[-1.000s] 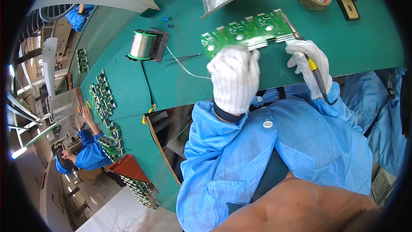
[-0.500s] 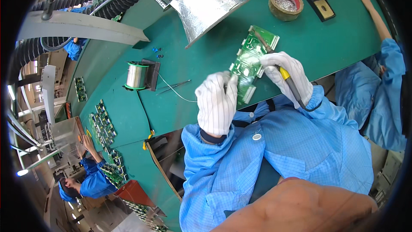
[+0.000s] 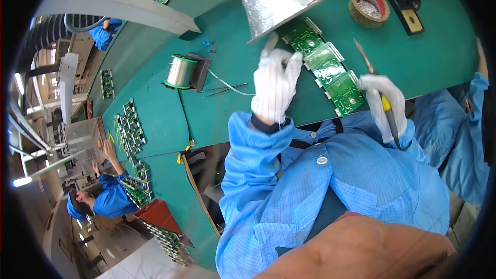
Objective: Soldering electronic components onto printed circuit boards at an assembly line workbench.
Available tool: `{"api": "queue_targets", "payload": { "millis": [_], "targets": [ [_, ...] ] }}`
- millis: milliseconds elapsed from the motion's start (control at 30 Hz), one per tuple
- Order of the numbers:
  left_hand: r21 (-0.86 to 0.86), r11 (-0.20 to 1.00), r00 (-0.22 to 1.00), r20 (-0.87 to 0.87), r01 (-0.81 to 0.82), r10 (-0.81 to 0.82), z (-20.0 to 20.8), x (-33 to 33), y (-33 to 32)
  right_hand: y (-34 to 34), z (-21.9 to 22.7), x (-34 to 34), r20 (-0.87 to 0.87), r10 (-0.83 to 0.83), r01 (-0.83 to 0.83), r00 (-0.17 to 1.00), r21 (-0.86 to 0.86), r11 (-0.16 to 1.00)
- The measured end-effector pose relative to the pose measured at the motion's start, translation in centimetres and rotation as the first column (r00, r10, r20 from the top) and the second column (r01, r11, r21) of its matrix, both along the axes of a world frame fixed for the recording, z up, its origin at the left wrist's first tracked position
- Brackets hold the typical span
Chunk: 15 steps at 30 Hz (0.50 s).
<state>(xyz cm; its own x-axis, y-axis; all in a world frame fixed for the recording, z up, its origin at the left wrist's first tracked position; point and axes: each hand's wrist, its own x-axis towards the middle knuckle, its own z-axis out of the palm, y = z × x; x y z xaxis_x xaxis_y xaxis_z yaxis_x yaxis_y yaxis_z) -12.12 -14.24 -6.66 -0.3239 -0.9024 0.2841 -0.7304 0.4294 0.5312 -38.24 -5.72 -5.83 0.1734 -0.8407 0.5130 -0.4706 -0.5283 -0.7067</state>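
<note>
A green circuit board panel [image 3: 328, 65] in joined sections lies on the bench, between my hands. My left hand [image 3: 275, 85], in a white striped glove, is at the panel's left edge, its index finger stretched away from me and the other fingers curled. Thin solder wire [image 3: 227, 86] runs from a spool [image 3: 180, 72] into that hand; its end is hidden. My right hand [image 3: 383, 104], gloved too, is shut around a soldering iron [image 3: 386, 102] with a yellow band. The iron's tip points away from me, right of the panel and apart from it.
A foil-covered fume hood [image 3: 279, 2] hangs over the panel's far end. Beyond are a round tub of metal bits [image 3: 369, 8] and an iron stand [image 3: 403, 1]. Tweezers [image 3: 225, 91] lie near the spool. Circuit boards [image 3: 130, 129] line the left; co-workers [image 3: 106, 194] sit at both sides.
The soldering iron has come off the panel toward the right. My left hand has moved away from me, its index finger now stretched out. The panel has turned and lies flat.
</note>
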Motion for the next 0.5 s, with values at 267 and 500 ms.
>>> {"api": "queue_targets", "payload": {
  "millis": [267, 500],
  "targets": [
    [0.129, 0.992, 0.976, -0.217, -0.007, 0.035, -1.0, 1.0, -1.1, 1.8, -2.1, -0.3, 0.078, -0.052, 0.045, 0.996, 0.092, 0.995],
    [0.278, 0.953, 0.978, -0.135, -0.117, 0.159, 0.9, 2.5, 3.8, -0.5, -2.4, -1.7, 0.096, -0.272, 0.265, 0.957, 0.079, 0.961]
  ]
}}
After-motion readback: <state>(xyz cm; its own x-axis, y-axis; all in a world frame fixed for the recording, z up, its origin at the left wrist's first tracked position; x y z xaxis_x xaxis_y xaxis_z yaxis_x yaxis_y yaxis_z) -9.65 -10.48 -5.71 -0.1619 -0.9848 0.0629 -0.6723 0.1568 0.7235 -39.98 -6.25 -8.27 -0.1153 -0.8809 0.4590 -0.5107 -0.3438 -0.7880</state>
